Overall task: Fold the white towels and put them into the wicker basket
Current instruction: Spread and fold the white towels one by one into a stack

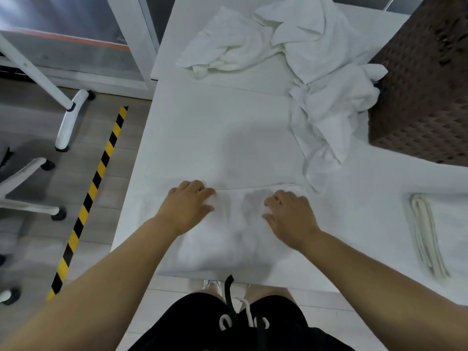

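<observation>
White terry cloth lies flat under both hands: a partly folded towel (228, 236) sits at the near edge of the white surface (202, 138), its far fold line running just beyond the knuckles. The left hand (188, 206) and the right hand (291, 219) rest on it side by side, fingers loosely bent and pressing down, holding nothing that I can make out. This looks like the smoothing step of a fold. Next probably comes another fold, then a carry to the dark wicker basket (425, 92) standing at the far right. Two crumpled towels wait, one pile (326, 97) touching the basket, another (228, 46) farther back. A folded towel (428, 234) lies at right.
</observation>
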### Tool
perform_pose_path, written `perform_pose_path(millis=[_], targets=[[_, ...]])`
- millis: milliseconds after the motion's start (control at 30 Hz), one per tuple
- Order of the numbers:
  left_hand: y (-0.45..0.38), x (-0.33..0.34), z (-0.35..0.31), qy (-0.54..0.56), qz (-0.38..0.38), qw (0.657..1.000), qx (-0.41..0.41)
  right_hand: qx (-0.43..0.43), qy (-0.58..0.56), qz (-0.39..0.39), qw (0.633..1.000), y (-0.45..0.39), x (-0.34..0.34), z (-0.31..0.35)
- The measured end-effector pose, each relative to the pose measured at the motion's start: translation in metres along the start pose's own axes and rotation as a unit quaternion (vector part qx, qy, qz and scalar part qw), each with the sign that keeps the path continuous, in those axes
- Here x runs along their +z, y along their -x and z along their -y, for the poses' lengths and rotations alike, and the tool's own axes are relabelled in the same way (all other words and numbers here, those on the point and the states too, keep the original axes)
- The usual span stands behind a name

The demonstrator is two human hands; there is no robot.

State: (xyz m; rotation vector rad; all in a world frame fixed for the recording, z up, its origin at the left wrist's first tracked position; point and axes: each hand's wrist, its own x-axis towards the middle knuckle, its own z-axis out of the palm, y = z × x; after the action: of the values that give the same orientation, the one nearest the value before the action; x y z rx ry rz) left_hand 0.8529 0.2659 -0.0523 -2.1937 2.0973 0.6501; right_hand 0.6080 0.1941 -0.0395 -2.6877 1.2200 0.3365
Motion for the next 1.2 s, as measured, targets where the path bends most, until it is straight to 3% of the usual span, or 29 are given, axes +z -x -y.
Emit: perform_pose_path(millis=[100, 233, 467, 633, 733, 833, 1033, 1200], targets=[[-0.003, 0.004, -0.002, -0.013, -0.003, 1.0, -0.023, -0.003, -0.044, 0.108, 0.993, 0.008, 0.01, 0.015], [0.001, 0.0, 0.007, -0.016, 0.012, 0.997, -0.077, -0.013, -0.004, 0.151, 0.988, -0.013, 0.013, 0.021], [0.0, -0.012, 0.008, 0.046, 0.073, 0.984, -0.159, 0.096, 0.053, 0.098, 0.989, -0.066, -0.005, 0.017], [-0.01, -0.012, 0.002, 0.143, 0.025, 0.97, -0.196, 0.19, -0.08, 0.047, 0.977, -0.025, -0.009, 0.033], [-0.015, -0.009, 0.0, 0.215, 0.003, 0.951, -0.22, 0.252, -0.154, 0.068, 0.953, -0.002, 0.003, 0.047], [-0.019, -0.008, -0.005, 0.217, 0.013, 0.951, -0.221, 0.296, -0.186, 0.08, 0.933, 0.0, 0.015, 0.054], [-0.018, -0.006, -0.016, 0.206, 0.055, 0.954, -0.21, 0.364, -0.157, 0.03, 0.917, -0.014, 0.011, 0.03], [-0.012, -0.001, -0.022, 0.269, 0.025, 0.935, -0.23, 0.38, -0.295, 0.055, 0.875, -0.013, 0.013, 0.019]])
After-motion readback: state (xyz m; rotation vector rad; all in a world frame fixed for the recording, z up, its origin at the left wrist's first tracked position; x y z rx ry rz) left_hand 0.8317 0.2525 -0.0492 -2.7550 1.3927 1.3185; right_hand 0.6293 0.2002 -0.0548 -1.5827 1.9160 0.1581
